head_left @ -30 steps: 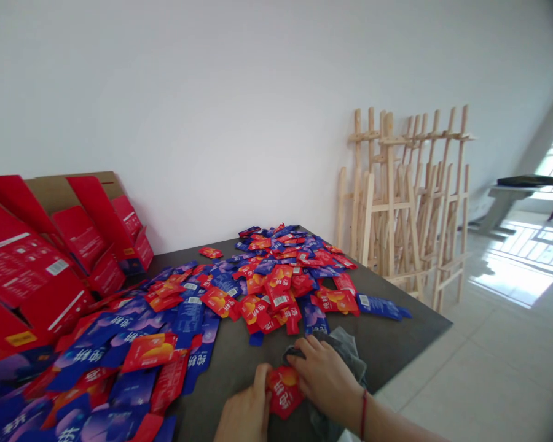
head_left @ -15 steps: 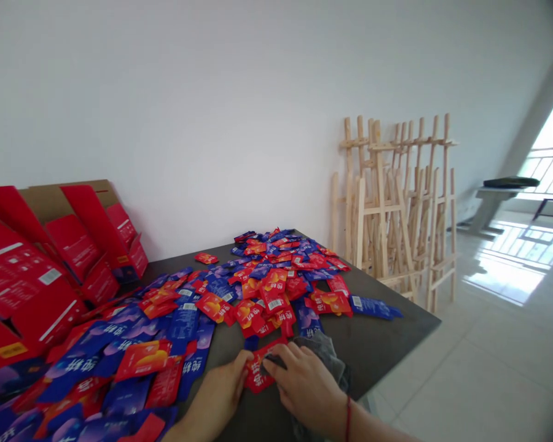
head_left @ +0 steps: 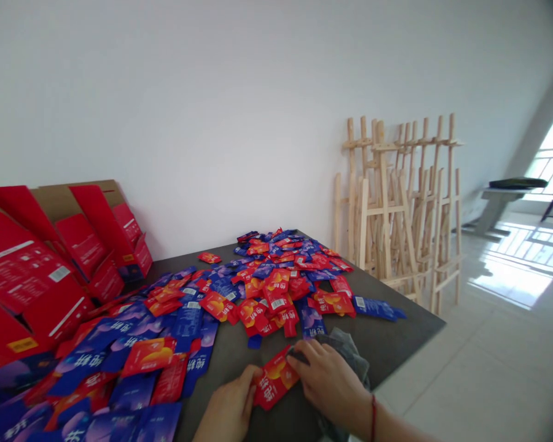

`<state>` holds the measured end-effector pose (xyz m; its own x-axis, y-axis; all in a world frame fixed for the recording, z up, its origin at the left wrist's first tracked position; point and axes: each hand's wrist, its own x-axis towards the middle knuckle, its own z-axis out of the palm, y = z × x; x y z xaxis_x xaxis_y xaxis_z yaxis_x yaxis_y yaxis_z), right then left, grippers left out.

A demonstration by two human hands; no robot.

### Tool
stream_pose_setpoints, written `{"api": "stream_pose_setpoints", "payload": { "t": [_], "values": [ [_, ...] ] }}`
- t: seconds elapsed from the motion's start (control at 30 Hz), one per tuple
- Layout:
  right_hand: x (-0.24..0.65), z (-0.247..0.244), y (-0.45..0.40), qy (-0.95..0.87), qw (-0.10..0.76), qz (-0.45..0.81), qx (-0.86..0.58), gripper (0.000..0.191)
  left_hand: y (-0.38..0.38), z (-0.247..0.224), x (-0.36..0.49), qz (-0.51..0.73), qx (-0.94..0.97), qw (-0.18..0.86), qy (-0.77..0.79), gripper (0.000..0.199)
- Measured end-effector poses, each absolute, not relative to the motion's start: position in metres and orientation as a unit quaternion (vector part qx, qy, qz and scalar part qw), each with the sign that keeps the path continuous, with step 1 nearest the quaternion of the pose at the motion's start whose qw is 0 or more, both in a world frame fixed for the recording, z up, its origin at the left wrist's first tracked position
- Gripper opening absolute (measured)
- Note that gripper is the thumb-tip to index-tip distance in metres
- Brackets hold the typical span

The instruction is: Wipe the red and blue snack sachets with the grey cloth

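A red packet (head_left: 274, 379) with orange fruit printed on it lies on the dark table right in front of me. My left hand (head_left: 233, 399) pinches its left edge between thumb and fingers. At the packet's right end, my right hand (head_left: 325, 374) is closed on a grey cloth (head_left: 350, 353), with a dark fold of it under the thumb and against the packet. Most of the cloth is behind and beneath that hand. Beyond both hands spreads a pile of red and blue packets (head_left: 279, 282).
More blue and red packets (head_left: 141, 356) heap up on the left. Open red cardboard boxes (head_left: 32, 282) stand at the far left against the wall. A dark table corner (head_left: 424, 325) juts out on the right. Wooden easels (head_left: 387, 209) lean by the wall past it.
The right hand and cloth have slid right across the packet, uncovering its printed fruit. The left hand still grips the left edge. The view has shifted slightly.
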<state>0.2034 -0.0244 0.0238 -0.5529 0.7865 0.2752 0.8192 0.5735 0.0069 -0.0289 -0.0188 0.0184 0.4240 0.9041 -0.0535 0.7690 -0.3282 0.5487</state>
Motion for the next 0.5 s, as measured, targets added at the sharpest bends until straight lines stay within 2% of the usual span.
{"api": "stream_pose_setpoints", "payload": {
  "t": [0.13,0.37,0.5],
  "values": [
    [0.186,0.013,-0.038,-0.928,0.126,-0.052,-0.348,0.022,-0.017,0.019,-0.026,0.137,0.811,0.255,0.509,0.027],
    [0.199,0.005,-0.025,-0.879,0.156,0.0,-0.45,0.031,-0.02,0.02,-0.038,0.099,0.833,0.201,0.506,0.032],
    [0.206,0.004,-0.018,-0.845,0.176,0.019,-0.504,0.035,-0.002,0.045,-0.088,0.113,0.822,0.101,0.548,0.041]
  ]
}}
